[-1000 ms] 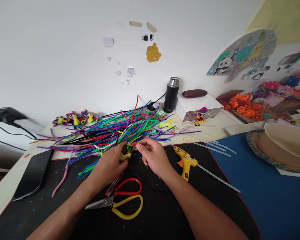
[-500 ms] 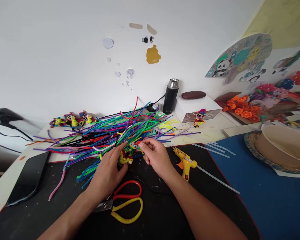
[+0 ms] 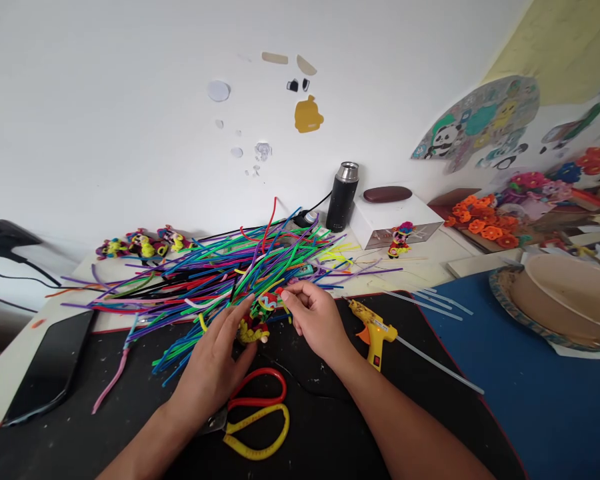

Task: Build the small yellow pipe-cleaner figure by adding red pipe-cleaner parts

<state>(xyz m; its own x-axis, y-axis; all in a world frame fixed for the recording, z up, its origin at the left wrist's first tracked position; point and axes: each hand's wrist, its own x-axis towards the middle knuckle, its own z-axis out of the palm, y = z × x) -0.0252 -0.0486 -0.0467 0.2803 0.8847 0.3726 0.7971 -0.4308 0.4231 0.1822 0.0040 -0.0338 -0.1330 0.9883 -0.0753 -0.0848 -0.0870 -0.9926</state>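
A small pipe-cleaner figure [image 3: 253,331], yellow, dark red and green, is in my left hand [image 3: 211,363], whose fingers and thumb curl round it from the left. My right hand [image 3: 316,321] pinches a small red fuzzy piece [image 3: 280,292] between thumb and forefinger, right against the figure's top. Beside it shows a light blue and white zigzag bit [image 3: 269,302]. Whether the red piece is joined to the figure is hidden by my fingertips. Below the hands lie scissors with red and yellow handles [image 3: 258,433], their blades partly under my left wrist.
A large heap of coloured pipe cleaners [image 3: 215,260] spreads behind my hands. To the right lies a yellow glue gun [image 3: 377,331] with a glue stick in it. A phone [image 3: 50,370], a black flask [image 3: 343,199], finished figures [image 3: 147,245] and a bowl [image 3: 570,287] stand around.
The whole view has tilted slightly, shifting things a little. Both hands keep their hold; the figure's top and the zigzag bit show a little more clearly.
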